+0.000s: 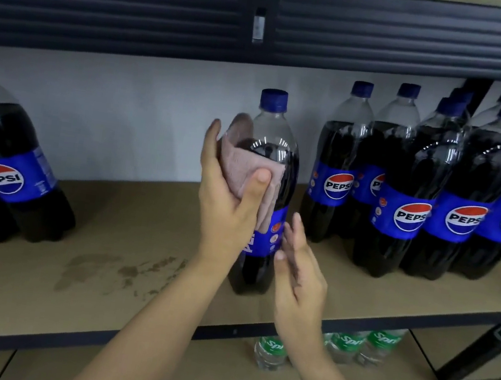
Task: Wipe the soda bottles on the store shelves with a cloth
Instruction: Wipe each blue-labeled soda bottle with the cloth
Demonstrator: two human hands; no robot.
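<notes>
Head view: single Pepsi bottle (265, 198) stands upright on tan shelf (135, 270). Left hand (230, 196) presses pink cloth (253, 174) against bottle's upper left side, thumb pinning cloth on front. Right hand (299, 270) open, fingers loosely together, beside bottle's lower right, fingertips near label. More Pepsi bottles (419, 194) grouped right of hands. Others (3, 174) at far left.

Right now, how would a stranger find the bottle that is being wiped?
Look at the brown middle shelf. Between two bottle groups, one cola bottle stands alone. Only it has a pink cloth pressed against it by the left hand.
</notes>
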